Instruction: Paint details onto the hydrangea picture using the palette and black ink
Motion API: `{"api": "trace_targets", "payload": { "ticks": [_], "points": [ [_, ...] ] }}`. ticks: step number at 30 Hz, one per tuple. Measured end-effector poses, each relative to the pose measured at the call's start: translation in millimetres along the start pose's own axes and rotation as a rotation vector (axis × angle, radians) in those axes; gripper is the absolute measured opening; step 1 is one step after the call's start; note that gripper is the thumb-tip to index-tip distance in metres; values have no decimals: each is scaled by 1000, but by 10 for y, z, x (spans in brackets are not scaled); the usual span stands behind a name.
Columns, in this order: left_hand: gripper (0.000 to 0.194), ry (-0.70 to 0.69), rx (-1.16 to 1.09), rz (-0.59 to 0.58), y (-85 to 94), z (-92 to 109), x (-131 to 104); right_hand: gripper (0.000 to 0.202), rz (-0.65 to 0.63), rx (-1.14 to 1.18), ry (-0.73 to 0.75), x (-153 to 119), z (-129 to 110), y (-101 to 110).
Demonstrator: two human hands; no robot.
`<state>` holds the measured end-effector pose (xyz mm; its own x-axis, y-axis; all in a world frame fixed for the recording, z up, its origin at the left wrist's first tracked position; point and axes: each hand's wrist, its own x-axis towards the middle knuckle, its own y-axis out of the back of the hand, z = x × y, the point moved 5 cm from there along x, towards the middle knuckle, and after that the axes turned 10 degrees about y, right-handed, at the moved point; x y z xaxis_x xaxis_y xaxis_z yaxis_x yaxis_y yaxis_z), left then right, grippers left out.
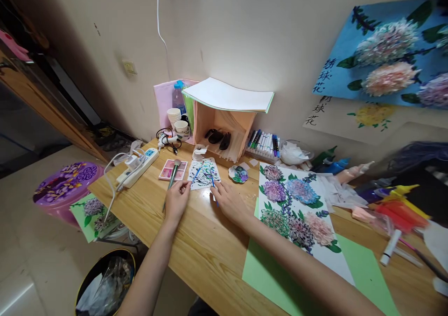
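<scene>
On the wooden table my left hand [177, 201] is closed in a pinch, its fingertips at the lower end of a thin blue paintbrush [198, 172]. That brush slants over a paint-smeared white sheet [204, 182]. My right hand [229, 201] has its fingers on a second blue paintbrush [212, 179], whose tip end points away over the same sheet. A green-handled fluffy brush [173, 177] rests across a pink palette [182, 170], its handle running beside and partly behind my left hand. Right of the sheet sits a small paint-stained dish [238, 174].
A painting of fluffy flowers [301, 208] lies on green paper [367, 269] under my right forearm. Behind stand an open box [238, 124], markers [264, 143] and paper cups [174, 115]. A power strip [140, 169] is left; paint bottles [338, 165] are right. A bin [105, 283] stands below.
</scene>
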<state>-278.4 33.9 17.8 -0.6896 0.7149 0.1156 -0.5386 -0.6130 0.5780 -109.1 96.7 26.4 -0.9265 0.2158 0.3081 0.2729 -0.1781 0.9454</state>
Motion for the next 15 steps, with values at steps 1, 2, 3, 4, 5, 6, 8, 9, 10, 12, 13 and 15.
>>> {"api": "trace_targets", "payload": {
  "ticks": [1, 2, 3, 4, 5, 6, 8, 9, 10, 12, 13, 15],
  "points": [
    [32, -1, -1, 0, -4, 0, 2, 27, -9, -2, -2, -1, -14, -19],
    [32, -1, -2, 0, -7, 0, 4, 27, -21, 1, -4, -2, -28, -39],
    [31, -2, -4, -1, -8, 0, 6, 28, -32, 7, -5, -3, -41, -57],
    [31, -2, -5, -2, -8, 0, 7, 29, -42, 15, -5, -5, -53, -70],
    [31, -2, -7, -5, -6, 2, 6, 30, -46, 26, -6, -9, -63, -71],
    [31, -3, -9, -8, -3, 7, 2, 31, -42, 40, -8, -15, -71, -55],
    [31, -3, -15, -20, 0, 29, -17, 33, -14, 95, -17, -39, -81, 57],
    [30, -5, -21, -31, -7, 51, -32, 33, 14, 141, -20, -60, -84, 165],
    [30, -7, -29, -49, -24, 84, -50, 32, 50, 206, -24, -90, -86, 311],
    [29, -18, -55, -114, -104, 186, -89, 29, 157, 384, -18, -194, -91, 716],
    [29, -32, -66, -158, -171, 261, -109, 28, 216, 496, -26, -279, -89, 951],
    [30, 8, -140, -321, -386, 419, -148, 29, 270, 763, -46, -535, -108, 1396]
  ]
}}
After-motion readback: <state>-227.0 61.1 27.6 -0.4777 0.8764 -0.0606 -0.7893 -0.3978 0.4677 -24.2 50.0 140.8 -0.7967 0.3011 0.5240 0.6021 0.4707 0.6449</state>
